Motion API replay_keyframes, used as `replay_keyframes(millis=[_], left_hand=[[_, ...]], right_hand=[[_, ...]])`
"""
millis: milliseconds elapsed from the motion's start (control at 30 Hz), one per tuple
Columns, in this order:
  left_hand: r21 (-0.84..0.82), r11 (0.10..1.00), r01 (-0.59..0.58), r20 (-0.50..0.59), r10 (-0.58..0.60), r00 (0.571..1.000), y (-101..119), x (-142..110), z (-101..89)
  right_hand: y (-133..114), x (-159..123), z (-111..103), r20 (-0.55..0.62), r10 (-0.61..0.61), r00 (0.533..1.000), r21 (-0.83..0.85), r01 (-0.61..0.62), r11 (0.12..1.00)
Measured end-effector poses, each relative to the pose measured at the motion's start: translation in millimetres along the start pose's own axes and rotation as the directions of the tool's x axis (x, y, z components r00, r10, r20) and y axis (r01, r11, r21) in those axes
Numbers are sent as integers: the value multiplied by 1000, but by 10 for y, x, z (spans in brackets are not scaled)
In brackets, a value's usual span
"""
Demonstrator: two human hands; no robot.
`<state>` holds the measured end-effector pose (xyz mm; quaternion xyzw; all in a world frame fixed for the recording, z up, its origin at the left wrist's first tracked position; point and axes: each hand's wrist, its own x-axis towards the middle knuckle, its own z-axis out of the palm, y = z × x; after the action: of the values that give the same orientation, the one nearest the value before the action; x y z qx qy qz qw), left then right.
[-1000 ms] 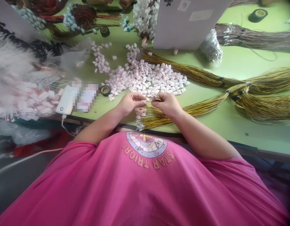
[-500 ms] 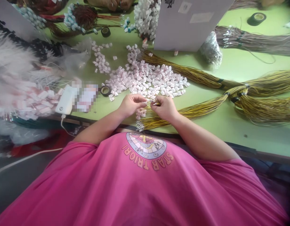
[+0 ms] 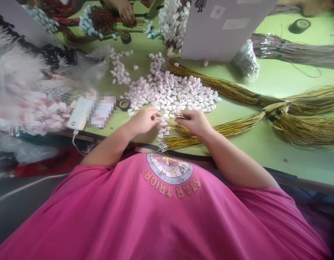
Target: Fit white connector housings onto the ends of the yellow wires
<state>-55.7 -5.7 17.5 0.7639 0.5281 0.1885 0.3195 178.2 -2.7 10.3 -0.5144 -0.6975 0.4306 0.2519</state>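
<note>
My left hand (image 3: 144, 121) is curled, its fingertips pinched on a small white connector at the near edge of a pile of white connectors (image 3: 175, 94). My right hand (image 3: 194, 121) is closed on the ends of a few yellow wires from the yellow wire bundle (image 3: 232, 125) that lies under it and runs off to the right. The two hands almost touch above a short row of wires fitted with connectors (image 3: 163, 130). The bundle's bare metal tips fan out near the table's front edge.
More yellow bundles (image 3: 305, 124) lie at the right, brownish ones (image 3: 294, 50) behind. A white box (image 3: 223, 29) stands at the back, a power bank (image 3: 79, 115) and tape roll (image 3: 124, 104) at left. Another person's hand (image 3: 124, 11) works at the far edge.
Both hands have stayed together over the wire ends. The left hand's fingers have dipped lower to the connectors beside the bundle. The view has shifted slightly.
</note>
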Motion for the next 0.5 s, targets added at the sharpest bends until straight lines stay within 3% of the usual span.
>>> replay_keyframes(millis=[67,133,267,500], left_hand=[[195,978,69,-143,-41,989,-185,-12,-177],[326,934,144,-210,-77,975,-383,-6,-284],[409,900,150,-187,-79,979,-597,28,-296],[416,898,145,-169,-81,982,-524,92,-211]], right_hand=[[-2,-5,-20,37,29,999,58,-31,998],[-4,-8,-23,92,45,995,115,-55,992],[-25,-2,-8,141,59,988,160,-81,984],[-73,-10,-1,106,87,991,103,-98,990]])
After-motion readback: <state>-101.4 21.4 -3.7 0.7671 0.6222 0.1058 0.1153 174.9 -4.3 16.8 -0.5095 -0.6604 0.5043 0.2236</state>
